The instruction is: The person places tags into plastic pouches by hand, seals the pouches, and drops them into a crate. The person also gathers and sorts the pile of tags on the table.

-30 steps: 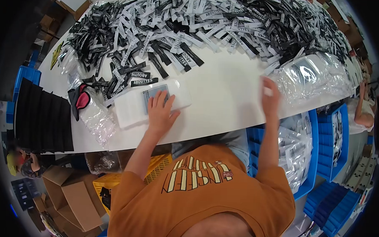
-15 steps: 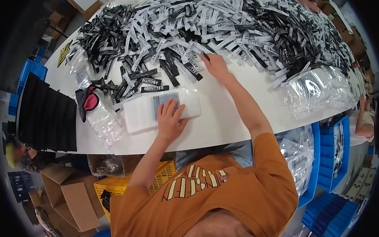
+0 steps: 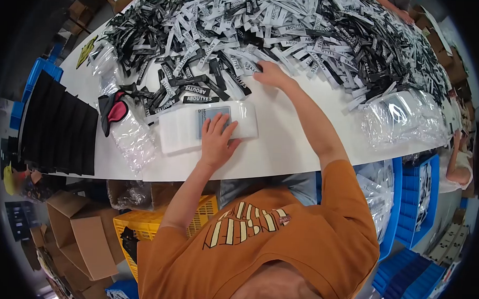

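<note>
My left hand [image 3: 217, 143] lies flat with fingers spread on a stack of clear plastic bags [image 3: 172, 131] near the table's front edge. A blue-grey printed panel [image 3: 203, 116] shows partly under its fingers. My right hand [image 3: 271, 75] is at the near edge of a large heap of narrow black and white packets [image 3: 278, 16] printed ABOUTYES. Its fingers are closed, and a small dark end of a black packet [image 3: 259, 67] shows at the fingertips. Just behind the bag stack lies a loose black packet [image 3: 200, 99].
Clear plastic packaging lies at the left [image 3: 129, 140] and right [image 3: 404, 121], with a black-and-pink item [image 3: 114, 112] on the left. Black stacked trays [image 3: 58, 127] stand at the left edge. Blue bins [image 3: 390, 207] and a yellow crate [image 3: 137, 219] are below. Another person's hand [image 3: 405, 17] is at the far right.
My right hand has shifted slightly at the heap's near edge, its fingers meeting the packets. My left hand stays on the bags. The whole view has tilted slightly.
</note>
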Available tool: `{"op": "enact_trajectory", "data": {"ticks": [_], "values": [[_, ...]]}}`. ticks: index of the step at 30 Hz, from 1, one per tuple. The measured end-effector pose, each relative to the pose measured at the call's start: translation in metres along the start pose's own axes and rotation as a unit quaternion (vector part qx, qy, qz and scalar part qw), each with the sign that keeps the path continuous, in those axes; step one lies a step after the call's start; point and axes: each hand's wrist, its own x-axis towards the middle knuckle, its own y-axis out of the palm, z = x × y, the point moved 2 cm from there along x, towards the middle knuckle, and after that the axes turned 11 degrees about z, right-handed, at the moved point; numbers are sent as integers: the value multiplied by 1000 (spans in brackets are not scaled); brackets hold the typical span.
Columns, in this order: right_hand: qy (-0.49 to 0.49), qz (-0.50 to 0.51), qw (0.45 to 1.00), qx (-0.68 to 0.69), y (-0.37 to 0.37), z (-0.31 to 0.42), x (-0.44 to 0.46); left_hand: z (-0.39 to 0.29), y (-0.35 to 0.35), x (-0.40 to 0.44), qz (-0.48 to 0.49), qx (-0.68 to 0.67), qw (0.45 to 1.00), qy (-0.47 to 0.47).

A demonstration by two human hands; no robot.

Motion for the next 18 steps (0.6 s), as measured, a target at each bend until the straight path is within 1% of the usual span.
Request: {"op": "enact_trajectory", "data": {"ticks": [1, 2, 5, 6, 9, 10, 12, 13, 14, 15, 16, 17, 18], "values": [[-2, -18, 997, 78, 0, 3, -14, 0, 1, 0, -2, -2, 1000, 0], [-19, -23, 979, 203, 0, 5, -30, 1, 1, 0, -5, -3, 1000, 2], [-47, -177, 928, 325, 5, 11, -69, 0, 0, 1, -15, -10, 1000, 3], [-38, -194, 908, 368, 8, 11, -77, 0, -1, 1, -17, -11, 1000, 3], [-70, -230, 863, 444, 4, 21, -102, 14, 6, -5, -51, -42, 997, 26], [-48, -259, 871, 416, 0, 25, -111, 21, 10, -7, -92, -89, 992, 9], [-147, -346, 851, 367, 15, 28, -124, 32, 17, -11, -173, -181, 968, -24], [-196, -388, 835, 339, 24, 25, -128, 34, 15, -11, -166, -202, 964, -53], [-190, -376, 871, 255, 41, 9, -124, 36, 14, -10, -159, -224, 958, -81], [-161, -312, 908, 227, 51, 9, -128, 38, 12, -9, -151, -245, 952, -109], [-134, -274, 933, 192, 57, 6, -132, 41, 11, -10, -144, -273, 941, -136], [-107, -235, 953, 157, 62, 4, -135, 44, 10, -10, -138, -300, 929, -164], [-119, -248, 947, 168, 59, 9, -139, 47, 9, -8, -135, -327, 916, -191]]}}
